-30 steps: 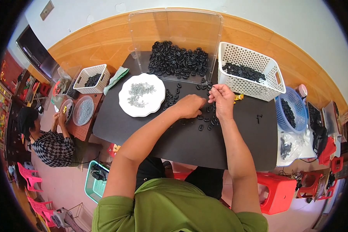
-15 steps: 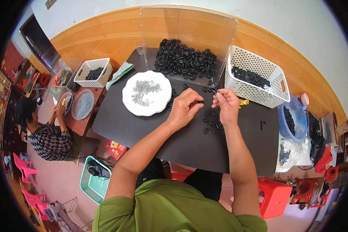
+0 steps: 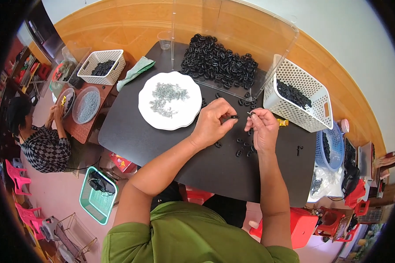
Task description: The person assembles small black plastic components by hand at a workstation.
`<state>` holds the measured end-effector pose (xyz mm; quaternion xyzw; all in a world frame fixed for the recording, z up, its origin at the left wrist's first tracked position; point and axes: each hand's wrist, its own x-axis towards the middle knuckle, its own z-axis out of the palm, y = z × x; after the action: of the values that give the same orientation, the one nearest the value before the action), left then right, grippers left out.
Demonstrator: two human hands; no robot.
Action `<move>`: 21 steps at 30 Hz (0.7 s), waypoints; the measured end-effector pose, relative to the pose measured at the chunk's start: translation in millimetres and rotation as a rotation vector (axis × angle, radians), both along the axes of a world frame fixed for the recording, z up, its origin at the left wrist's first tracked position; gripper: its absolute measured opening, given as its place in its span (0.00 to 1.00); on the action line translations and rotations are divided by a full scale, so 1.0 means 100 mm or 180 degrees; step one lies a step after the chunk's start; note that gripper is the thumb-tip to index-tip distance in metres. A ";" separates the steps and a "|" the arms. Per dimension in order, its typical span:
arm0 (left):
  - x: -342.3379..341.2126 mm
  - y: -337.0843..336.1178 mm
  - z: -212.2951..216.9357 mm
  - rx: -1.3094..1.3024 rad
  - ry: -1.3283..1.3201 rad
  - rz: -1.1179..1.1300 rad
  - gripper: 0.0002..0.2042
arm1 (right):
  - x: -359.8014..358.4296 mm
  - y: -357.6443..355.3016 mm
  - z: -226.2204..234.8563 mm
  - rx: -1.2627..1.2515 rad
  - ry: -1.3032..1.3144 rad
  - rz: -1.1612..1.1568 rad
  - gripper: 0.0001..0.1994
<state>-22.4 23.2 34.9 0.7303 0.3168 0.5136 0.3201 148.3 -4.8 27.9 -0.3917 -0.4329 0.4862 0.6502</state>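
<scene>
My left hand [image 3: 213, 123] pinches a small black plastic piece [image 3: 235, 117] between thumb and forefinger. Close on its right, my right hand [image 3: 265, 130] is closed on a tiny dark part [image 3: 251, 114] with a light tip, mostly hidden by the fingers. The two held parts are apart. Several black oval pieces [image 3: 239, 152] with holes lie loose on the dark table under and around my hands. Left of my left hand, a white scalloped plate [image 3: 147, 105] carries a heap of small silvery pieces [image 3: 170, 93] like springs.
A clear plastic box [image 3: 272, 72] with many black ovals [image 3: 219, 61] stands behind my hands. To its right are a white perforated basket [image 3: 309, 111] and a blue basket [image 3: 336, 144]. A green cloth [image 3: 138, 70] lies far left. A co-worker [image 3: 44, 142] sits at a side table.
The view has shifted, so the table's contents appear displaced. Both hands stay close together with their pinches; the parts at their fingertips now show more plainly.
</scene>
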 end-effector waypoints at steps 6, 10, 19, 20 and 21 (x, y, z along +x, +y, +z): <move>0.01 -0.02 0.01 -0.0018 0.0283 -0.0045 0.06 | -0.06 -0.01 0.04 0.0491 -0.0327 0.0081 0.02; 0.01 -0.02 0.00 -0.0430 0.0263 -0.0345 0.06 | -0.08 -0.02 0.07 0.0731 -0.0785 0.0205 0.03; 0.03 0.07 -0.15 -0.1727 -0.0986 -0.1164 0.06 | -0.14 -0.06 0.02 0.0503 -0.0383 0.0199 0.03; 0.03 0.07 -0.14 -0.1859 -0.1138 -0.1237 0.06 | -0.15 -0.07 0.03 0.0451 -0.0357 0.0164 0.03; 0.03 0.07 -0.14 -0.1856 -0.1128 -0.1242 0.06 | -0.15 -0.07 0.03 0.0398 -0.0331 0.0129 0.03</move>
<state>-19.4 30.1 20.6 0.5552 0.2444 0.4497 0.6556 133.6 -11.9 31.1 -0.3662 -0.5034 0.4503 0.6401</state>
